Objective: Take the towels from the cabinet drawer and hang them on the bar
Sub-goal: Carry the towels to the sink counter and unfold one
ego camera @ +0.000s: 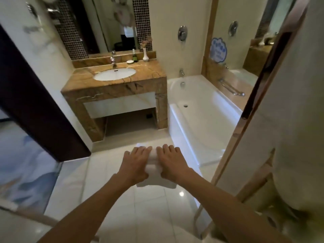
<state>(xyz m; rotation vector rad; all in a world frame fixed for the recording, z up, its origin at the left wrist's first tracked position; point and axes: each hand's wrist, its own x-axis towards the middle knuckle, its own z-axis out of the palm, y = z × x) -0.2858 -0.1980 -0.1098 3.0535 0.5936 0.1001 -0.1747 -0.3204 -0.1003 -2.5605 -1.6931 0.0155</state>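
Note:
A folded white towel [154, 179] is held out in front of me above the white tiled floor. My left hand [135, 163] grips its left side with fingers spread over the top. On the towel's right side, my right hand [171, 162] holds it the same way. Most of the towel is hidden between and under the hands; a flap hangs below them. A chrome bar [231, 87] is fixed to the wall beside the bathtub at the right. No cabinet drawer is in view.
A marble vanity [115, 88] with an oval sink [114, 74] stands ahead, with an open space beneath. A white bathtub [201, 109] lies to its right. A dark door frame [35, 102] is at the left, and a pale door edge [254, 111] crowds the right.

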